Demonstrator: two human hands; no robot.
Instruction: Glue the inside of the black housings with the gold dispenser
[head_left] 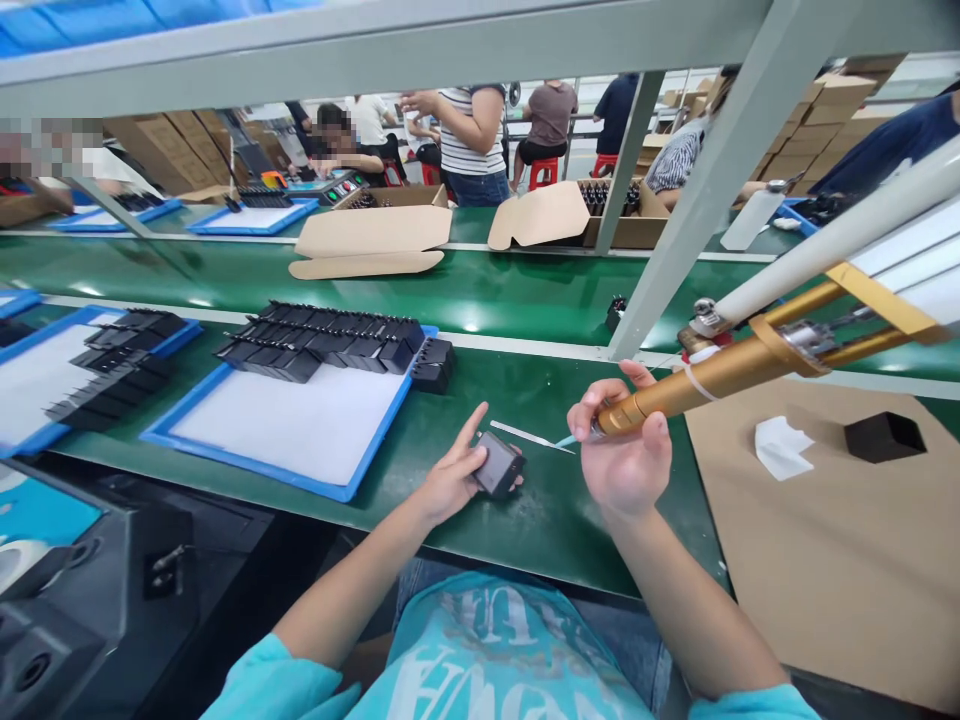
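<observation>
My left hand (454,470) grips a small black boxy part (497,464) and holds it against the green bench (525,520). My right hand (626,450) is wrapped round the front of a gold-coloured glue gun (720,375) that hangs from the right, its thin tip (568,440) pointing left toward the part. A slim silvery pair of tweezers (531,436) lies on the bench between the hands.
A blue-rimmed white tray (300,425) carries rows of black parts (330,340) at its far side; another such tray (45,370) sits left. Brown cardboard (825,560) with a black cube (883,436) and white paper (780,447) lies right. A grey frame post (697,200) slants ahead. Other people work beyond the green belt.
</observation>
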